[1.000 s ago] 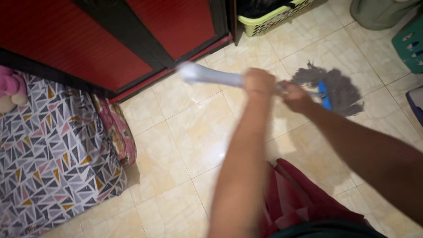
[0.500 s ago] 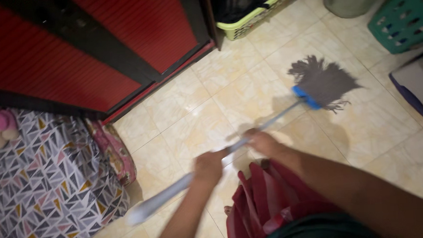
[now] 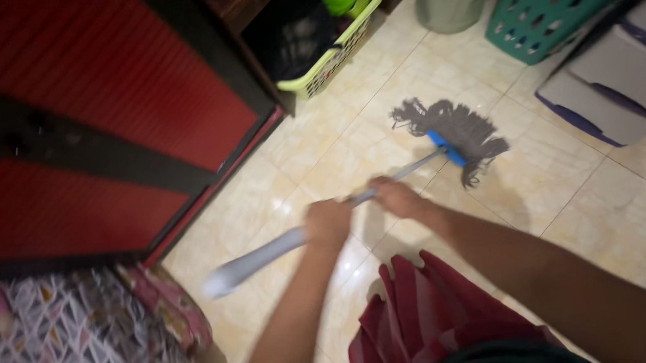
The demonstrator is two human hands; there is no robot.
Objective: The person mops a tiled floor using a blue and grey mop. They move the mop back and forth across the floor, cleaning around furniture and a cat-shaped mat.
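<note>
Left hand and right hand, both clamped on the grey-handled mop; its blue clamp bears frayed grey strings spread on the cream tiled floor.

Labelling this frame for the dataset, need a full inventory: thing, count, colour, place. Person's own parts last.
mop: 1, grey strings on a blue head with a pale grey handle, head on the floor at upper centre, handle running down-left
tiled floor: 1, cream, centre and right
cabinet doors: red panels with black frame, left
yellow-green basket: 1, top centre, dark contents
teal basket: 1, top right
grey-green bin: 1, top, between the baskets
drawer unit: 1, pale grey with dark blue trim, right edge
patterned mattress: 1, grey with triangles, bottom left
floral cushion: 1, pink, beside the mattress
red garment: 1, bottom centre
left hand: gripping the handle
right hand: gripping the handle nearer the head
</note>
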